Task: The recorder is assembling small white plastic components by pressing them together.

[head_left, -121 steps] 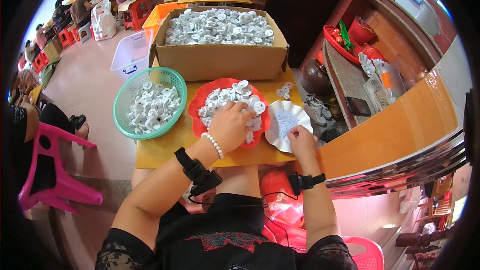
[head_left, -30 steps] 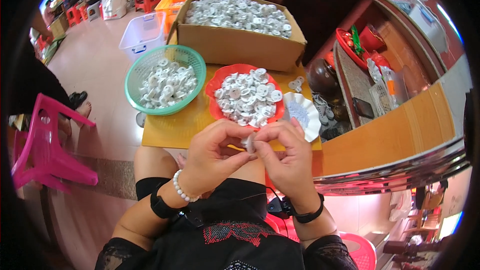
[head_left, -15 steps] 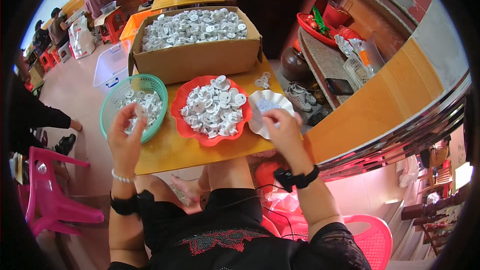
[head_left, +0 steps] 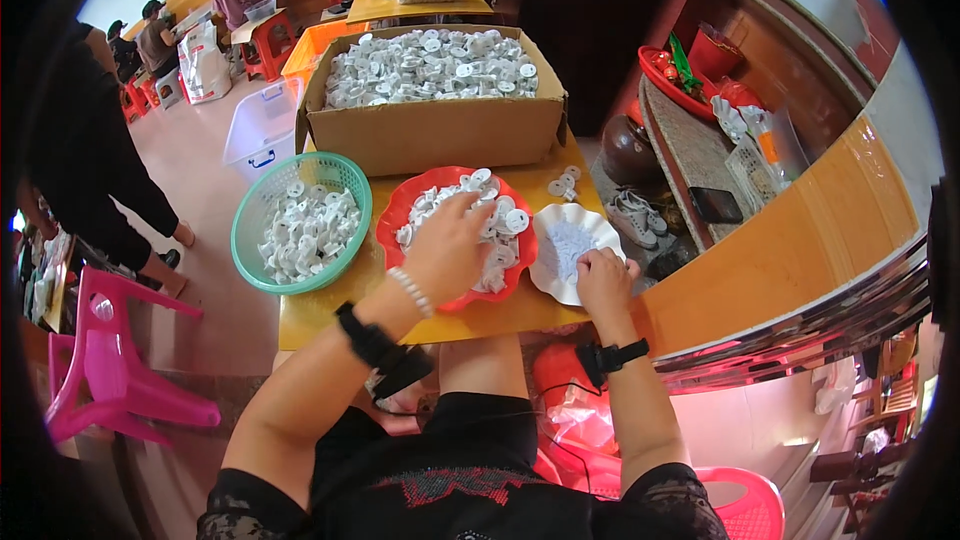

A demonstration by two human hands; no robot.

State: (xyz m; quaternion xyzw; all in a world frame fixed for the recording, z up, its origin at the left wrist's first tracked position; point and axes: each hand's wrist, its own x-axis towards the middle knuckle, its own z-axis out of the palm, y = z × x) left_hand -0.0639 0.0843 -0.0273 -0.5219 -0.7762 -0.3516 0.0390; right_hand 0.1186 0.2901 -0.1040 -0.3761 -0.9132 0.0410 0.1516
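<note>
The work looks partway along to me. The left hand [head_left: 448,248] is over the bowl [head_left: 390,215], the red one near the middle of the front edge of the tabletop [head_left: 330,327]. Its fingers are a bit apart and bent down to the white parts [head_left: 503,223] in there. The tips are hidden, so I cannot tell if it has hold of one. The right hand [head_left: 606,282] is at the dish [head_left: 553,287], the white one by the front right corner. Its fingers are bent in close by the small pale bits [head_left: 570,239], and I cannot tell if they have one.

The bowl has a big heap, so I think lots are left to do. The basket [head_left: 243,258], a green one, pokes out past the left edge. It has a good heap too, and maybe those are done, but they are too small to be sure. The box [head_left: 435,136] at the back edge is full of parts as well, done or waiting, I cannot tell. A few loose parts lie by the right edge, behind the dish
</note>
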